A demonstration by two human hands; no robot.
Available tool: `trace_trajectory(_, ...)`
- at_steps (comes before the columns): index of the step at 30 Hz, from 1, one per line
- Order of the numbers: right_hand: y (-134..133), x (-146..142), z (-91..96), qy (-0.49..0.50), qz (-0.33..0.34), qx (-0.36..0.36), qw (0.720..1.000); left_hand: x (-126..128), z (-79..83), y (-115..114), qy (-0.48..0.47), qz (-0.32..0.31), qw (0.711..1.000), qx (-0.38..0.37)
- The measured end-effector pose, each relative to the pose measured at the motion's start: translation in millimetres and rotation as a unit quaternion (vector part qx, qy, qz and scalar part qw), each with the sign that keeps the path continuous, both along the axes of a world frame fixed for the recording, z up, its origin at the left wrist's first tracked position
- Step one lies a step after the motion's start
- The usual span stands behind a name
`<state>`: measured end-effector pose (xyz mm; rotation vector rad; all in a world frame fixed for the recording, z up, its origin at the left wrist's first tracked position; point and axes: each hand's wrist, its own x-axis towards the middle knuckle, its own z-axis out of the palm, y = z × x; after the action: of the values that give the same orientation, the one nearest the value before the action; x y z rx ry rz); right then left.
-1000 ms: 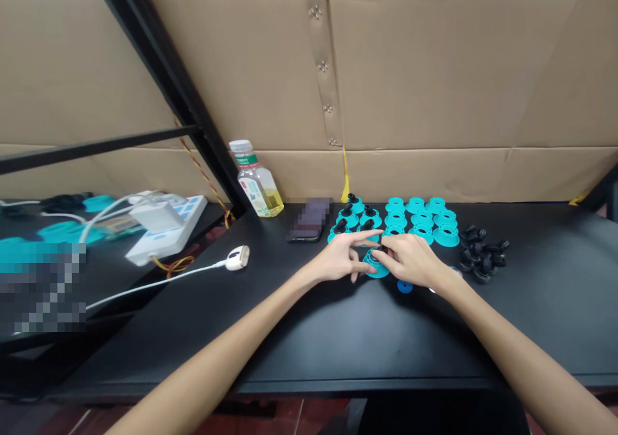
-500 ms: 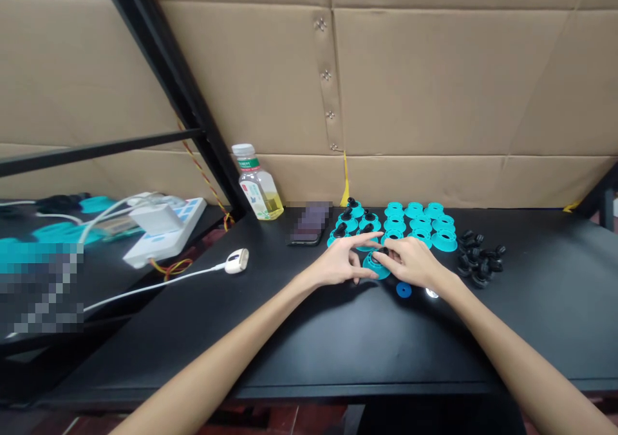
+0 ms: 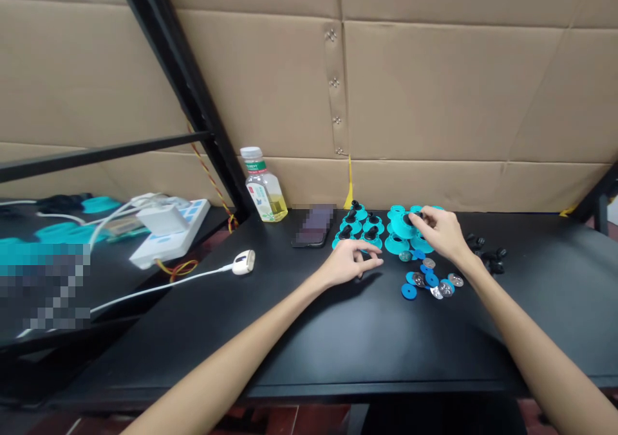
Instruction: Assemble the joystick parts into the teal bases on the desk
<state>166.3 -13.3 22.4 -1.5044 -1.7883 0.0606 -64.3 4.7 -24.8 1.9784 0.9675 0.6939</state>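
Two bare hands work above a smooth black worktop (image 3: pixel 338 345): the right hand (image 3: pixel 441 232) pinches, between thumb and fingers, a glossy black fitting (image 3: pixel 410 217) seated in a flared teal cup (image 3: pixel 400 227), tilted over the open-centred teal rings (image 3: pixel 398 245) beneath that hand. The left hand (image 3: pixel 348 262) lies with fingers loosely apart and slightly curled, just nearer than several teal cones (image 3: pixel 351 224) topped by angled black stems. Nearer than the right hand are scattered flat blue discs (image 3: pixel 409 291) with central holes and shiny metallic discs (image 3: pixel 455 280); to its right sits a pile of knobbly black parts (image 3: pixel 497 261). Beyond the left hand, leftward, are a flat phone (image 3: pixel 313 226), its screen pixelated, and a clear, angular plastic bottle (image 3: pixel 264 194) of yellow liquid, its green-and-white label lettering too small to read. Farthest stands creased brown cardboard (image 3: pixel 434 94).
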Motion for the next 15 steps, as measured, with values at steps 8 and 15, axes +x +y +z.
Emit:
trace_trajectory(8,77.8,-23.7,8.7,-0.104,-0.080,-0.085,0.988,2.0,-11.1,1.2,0.030,0.012,0.998,0.048)
trace_trajectory(15,123.0,-58.4,0.9,-0.202,-0.080,-0.189,0.958,1.4,-13.9,0.4,0.056,0.020,0.995,0.080)
